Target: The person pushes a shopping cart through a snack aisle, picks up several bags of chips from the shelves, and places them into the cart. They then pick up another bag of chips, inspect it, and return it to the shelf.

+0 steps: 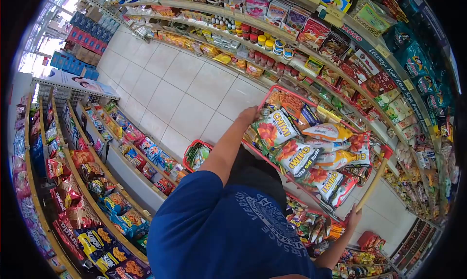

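A red shopping basket (262,155) filled with snack bags is held at a slant in front of my body. My left hand (249,114) is closed on the basket's near-left rim. At the opposite end, my right hand (353,216) wraps around the basket's edge beside the tan handle (373,185), which is swung out to the side. Several white CHIMI snack bags (297,157) lie on top. Among them are orange-and-white bags (327,132), and a bag of orange snacks (290,103) sits in the upper corner. The undersides of my fingers are hidden.
Shelves of packets and jars (265,43) curve along the far side. A snack rack (104,201) stands at left. A small red basket (197,155) is beside my left arm; another red container (371,241) is at lower right. Pale floor tiles (182,84) run between the shelves.
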Demonstrator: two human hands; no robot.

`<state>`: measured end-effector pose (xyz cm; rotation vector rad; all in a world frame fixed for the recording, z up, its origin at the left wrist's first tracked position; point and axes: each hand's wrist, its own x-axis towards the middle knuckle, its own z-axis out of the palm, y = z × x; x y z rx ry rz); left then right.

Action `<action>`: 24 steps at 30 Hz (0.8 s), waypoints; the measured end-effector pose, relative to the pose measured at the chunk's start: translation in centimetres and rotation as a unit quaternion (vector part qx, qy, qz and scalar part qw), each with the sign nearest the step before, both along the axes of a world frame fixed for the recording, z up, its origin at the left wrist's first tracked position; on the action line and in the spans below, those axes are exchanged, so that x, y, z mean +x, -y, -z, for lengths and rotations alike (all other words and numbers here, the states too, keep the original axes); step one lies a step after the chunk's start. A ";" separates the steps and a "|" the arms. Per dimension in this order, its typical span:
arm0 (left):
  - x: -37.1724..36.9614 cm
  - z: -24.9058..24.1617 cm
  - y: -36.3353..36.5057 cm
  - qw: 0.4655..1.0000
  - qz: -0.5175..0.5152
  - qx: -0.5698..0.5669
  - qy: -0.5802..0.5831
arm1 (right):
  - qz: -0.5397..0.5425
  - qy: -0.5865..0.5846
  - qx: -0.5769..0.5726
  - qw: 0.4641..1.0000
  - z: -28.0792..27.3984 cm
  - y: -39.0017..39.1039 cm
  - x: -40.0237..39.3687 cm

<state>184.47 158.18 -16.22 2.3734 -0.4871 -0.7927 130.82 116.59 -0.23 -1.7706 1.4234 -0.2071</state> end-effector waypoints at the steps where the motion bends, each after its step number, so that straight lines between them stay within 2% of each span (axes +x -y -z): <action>1: 0.5 -0.2 -0.8 1.000 -0.002 -0.001 -0.003 | 0.003 -0.009 -0.008 1.000 -0.1 -0.7 0.6; 4: 1.9 -1.9 -2.7 1.000 -0.020 0.011 0.011 | 0.000 0.012 0.016 1.000 -0.6 -2.9 2.6; 9: 4.0 -1.1 -7.0 0.999 -0.045 -0.002 0.028 | -0.025 0.035 0.037 0.998 -1.4 -6.5 5.7; 11: 4.9 -0.3 -8.8 0.993 -0.102 -0.059 -0.011 | -0.051 0.035 0.054 0.997 -2.1 -6.9 7.0; 14: 6.2 -0.1 -11.5 0.983 -0.151 -0.102 -0.007 | -0.067 0.048 0.158 0.984 -3.1 -8.0 9.7; 15: 6.7 -0.2 -12.5 0.983 -0.153 -0.104 -0.006 | -0.069 0.049 0.156 0.984 -2.7 -8.6 10.1; 17: 7.5 -0.4 -14.2 0.976 -0.195 -0.096 -0.006 | -0.045 0.122 0.173 0.976 -1.4 -10.0 11.0; 19: 8.0 -2.4 -15.4 0.976 -0.206 -0.075 0.003 | -0.026 0.141 0.194 0.970 -2.3 -12.1 13.3; 21: 8.5 -2.6 -17.3 0.968 -0.236 -0.051 0.073 | -0.038 0.126 0.205 0.970 -3.1 -13.6 14.9; 24: 10.2 -0.9 -21.5 0.937 -0.339 -0.085 0.005 | -0.039 0.130 0.213 0.968 -3.2 -15.7 17.3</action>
